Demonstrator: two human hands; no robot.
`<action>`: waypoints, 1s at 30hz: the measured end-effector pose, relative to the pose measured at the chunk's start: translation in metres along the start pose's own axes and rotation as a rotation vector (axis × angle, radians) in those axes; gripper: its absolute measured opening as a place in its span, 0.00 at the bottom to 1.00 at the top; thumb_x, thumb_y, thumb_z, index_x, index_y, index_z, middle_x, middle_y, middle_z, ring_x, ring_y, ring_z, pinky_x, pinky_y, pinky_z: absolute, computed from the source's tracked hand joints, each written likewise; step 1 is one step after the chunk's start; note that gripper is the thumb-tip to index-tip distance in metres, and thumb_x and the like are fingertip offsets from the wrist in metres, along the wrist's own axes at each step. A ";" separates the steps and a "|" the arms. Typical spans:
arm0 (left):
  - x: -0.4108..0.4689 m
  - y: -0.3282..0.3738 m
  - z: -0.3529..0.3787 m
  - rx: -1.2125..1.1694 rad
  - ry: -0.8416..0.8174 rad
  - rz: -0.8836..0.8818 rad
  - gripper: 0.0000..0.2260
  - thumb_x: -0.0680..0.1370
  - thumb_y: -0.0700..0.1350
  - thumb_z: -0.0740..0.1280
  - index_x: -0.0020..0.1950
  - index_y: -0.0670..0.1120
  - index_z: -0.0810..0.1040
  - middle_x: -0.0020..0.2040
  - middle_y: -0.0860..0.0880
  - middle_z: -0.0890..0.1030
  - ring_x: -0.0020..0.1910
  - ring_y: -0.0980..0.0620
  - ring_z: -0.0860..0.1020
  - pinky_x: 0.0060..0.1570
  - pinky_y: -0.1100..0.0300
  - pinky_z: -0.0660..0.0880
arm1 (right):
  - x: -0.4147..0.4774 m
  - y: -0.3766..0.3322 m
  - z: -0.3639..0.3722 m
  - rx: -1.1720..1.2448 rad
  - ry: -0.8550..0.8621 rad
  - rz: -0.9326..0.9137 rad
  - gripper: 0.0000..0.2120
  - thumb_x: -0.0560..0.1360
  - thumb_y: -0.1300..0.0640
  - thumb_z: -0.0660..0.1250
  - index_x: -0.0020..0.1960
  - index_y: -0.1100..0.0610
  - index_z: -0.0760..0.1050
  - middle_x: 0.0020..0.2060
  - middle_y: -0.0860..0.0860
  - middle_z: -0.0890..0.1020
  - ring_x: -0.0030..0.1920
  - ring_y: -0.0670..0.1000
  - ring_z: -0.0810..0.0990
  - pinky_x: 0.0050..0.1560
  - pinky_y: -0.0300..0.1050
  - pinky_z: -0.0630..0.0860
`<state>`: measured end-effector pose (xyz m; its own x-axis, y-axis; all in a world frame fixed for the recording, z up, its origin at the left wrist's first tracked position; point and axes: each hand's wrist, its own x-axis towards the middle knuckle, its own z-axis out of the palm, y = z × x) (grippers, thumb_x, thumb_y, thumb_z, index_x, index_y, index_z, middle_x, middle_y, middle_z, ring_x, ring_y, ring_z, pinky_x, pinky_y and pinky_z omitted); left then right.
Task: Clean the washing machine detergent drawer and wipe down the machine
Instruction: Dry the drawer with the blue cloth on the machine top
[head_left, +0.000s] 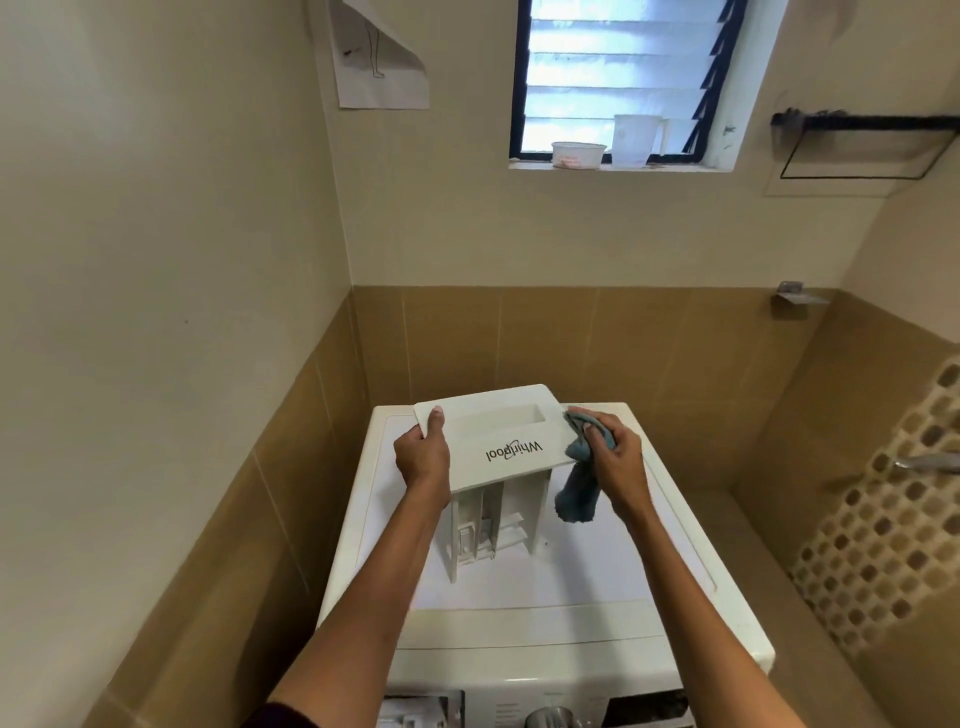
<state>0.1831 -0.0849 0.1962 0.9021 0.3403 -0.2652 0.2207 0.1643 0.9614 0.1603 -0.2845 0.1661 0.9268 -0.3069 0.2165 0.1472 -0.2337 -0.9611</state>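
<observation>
Machine front (540, 699) cropped, drawer (498, 441) corner under cloth (577, 496).

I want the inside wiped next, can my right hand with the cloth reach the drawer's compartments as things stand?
Probably yes. The drawer stands on end on the machine top, compartments open toward you, uncovered; the right hand and cloth are just beside them.

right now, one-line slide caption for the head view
Left hand holds white plastic detergent drawer on white washing machine; right hand presses blue-grey cloth to it
</observation>
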 end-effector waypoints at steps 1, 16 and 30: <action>0.003 0.001 -0.001 -0.004 0.003 -0.005 0.08 0.79 0.50 0.62 0.49 0.45 0.71 0.54 0.42 0.79 0.46 0.47 0.78 0.37 0.61 0.75 | -0.004 0.001 0.002 0.006 0.002 -0.009 0.19 0.69 0.56 0.63 0.58 0.61 0.76 0.54 0.56 0.79 0.54 0.55 0.78 0.57 0.49 0.76; 0.023 0.043 -0.062 -0.249 0.008 -0.264 0.13 0.79 0.56 0.59 0.49 0.45 0.71 0.36 0.48 0.74 0.32 0.51 0.73 0.17 0.64 0.71 | -0.002 0.050 0.010 0.474 0.287 0.504 0.08 0.78 0.63 0.60 0.47 0.68 0.75 0.33 0.61 0.79 0.39 0.63 0.79 0.35 0.45 0.74; 0.027 0.006 -0.086 -0.634 -0.099 -0.507 0.17 0.82 0.43 0.53 0.32 0.45 0.64 0.14 0.50 0.66 0.09 0.57 0.60 0.10 0.69 0.54 | 0.023 -0.009 0.034 0.219 0.042 0.251 0.02 0.73 0.61 0.69 0.43 0.60 0.79 0.37 0.55 0.81 0.40 0.54 0.79 0.38 0.38 0.76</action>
<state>0.1768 0.0047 0.1884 0.7841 0.0048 -0.6206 0.3861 0.7791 0.4939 0.1918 -0.2575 0.1739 0.9292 -0.3684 -0.0293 -0.0092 0.0563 -0.9984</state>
